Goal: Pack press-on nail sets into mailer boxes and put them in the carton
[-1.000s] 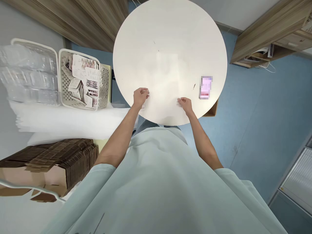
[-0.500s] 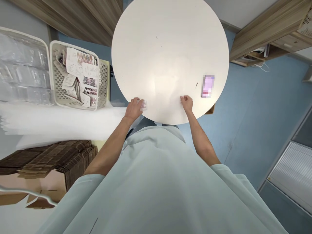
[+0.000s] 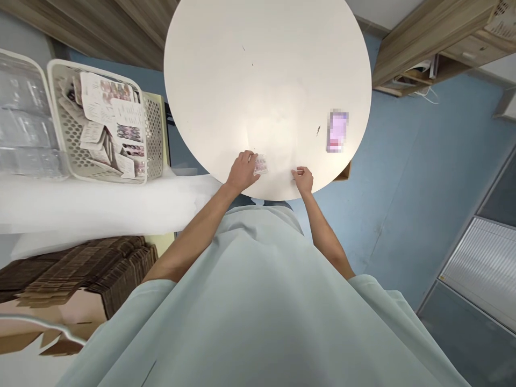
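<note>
At the near edge of the round white desk (image 3: pixel 274 75), the bare left hand (image 3: pixel 243 171) has fingers clamped on a small, flat, clear plastic packet (image 3: pixel 262 164); gripping only its margin best spares the pinkish contents. Right along that edge, the bare right hand's (image 3: pixel 303 179) fingers curl close, on what I cannot tell

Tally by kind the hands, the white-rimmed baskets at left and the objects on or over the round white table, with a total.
Bare hands: 2 (left hand, right hand)
White-rimmed plastic baskets: 2 (card-filled basket, clear-pack basket)
Small clear pack with pinkish contents: 1
Flat pink rectangular object, pixelated: 1
Total: 6
Whether the right hand pinches something is unclear.
</note>
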Demonstrator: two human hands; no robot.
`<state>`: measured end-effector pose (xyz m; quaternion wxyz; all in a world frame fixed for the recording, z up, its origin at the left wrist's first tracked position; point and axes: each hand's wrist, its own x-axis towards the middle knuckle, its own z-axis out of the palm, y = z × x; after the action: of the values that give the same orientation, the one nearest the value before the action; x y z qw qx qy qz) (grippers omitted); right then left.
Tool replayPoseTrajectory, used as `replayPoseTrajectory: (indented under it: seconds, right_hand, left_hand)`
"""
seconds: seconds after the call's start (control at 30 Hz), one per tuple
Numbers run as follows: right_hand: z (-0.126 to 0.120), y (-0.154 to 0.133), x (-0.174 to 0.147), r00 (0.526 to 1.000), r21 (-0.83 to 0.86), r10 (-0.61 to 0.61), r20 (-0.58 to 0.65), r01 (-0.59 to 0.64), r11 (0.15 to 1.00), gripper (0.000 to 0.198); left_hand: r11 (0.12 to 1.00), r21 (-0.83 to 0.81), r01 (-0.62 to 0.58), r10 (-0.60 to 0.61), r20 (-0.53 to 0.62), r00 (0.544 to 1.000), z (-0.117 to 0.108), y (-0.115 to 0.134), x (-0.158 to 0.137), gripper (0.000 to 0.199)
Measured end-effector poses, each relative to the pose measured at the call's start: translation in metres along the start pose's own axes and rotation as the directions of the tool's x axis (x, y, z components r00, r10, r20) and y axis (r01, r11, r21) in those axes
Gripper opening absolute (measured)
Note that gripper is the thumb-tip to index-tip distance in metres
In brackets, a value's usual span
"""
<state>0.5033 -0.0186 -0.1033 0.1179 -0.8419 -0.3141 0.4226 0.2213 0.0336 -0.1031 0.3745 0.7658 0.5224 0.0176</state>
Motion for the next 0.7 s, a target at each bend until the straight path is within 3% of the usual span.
replayPoseTrajectory:
  seconds: [0.2,0.43,0.57,0.7]
  right_hand:
    - [0.002,0.007,-0.001,0.999,0.012,0.018,0.028,-0.018,1.0,0.016]
    - [0.0,0.003,-0.014,0.999,0.005,-0.03,0.025,0.03,1.0,0.016]
    - [0.0,-0.01,-0.039,0.986,-0.053,-0.168,0.019,0.169,0.984,0.019]
    - [0.012,-0.029,-0.064,0.929,-0.142,-0.349,0.123,0.365,0.92,0.02]
  left_hand:
    - [0.998,0.065,-0.023,0.019,0.067,0.998,0.027,0.017,0.022,0.071]
    - [0.997,0.076,0.014,-0.022,0.109,0.994,0.032,0.014,0.017,0.07]
    - [0.999,0.034,0.035,-0.038,0.11,0.993,0.033,0.015,0.017,0.072]
    - [0.999,-0.004,0.048,-0.047,0.097,0.994,0.036,0.015,0.017,0.077]
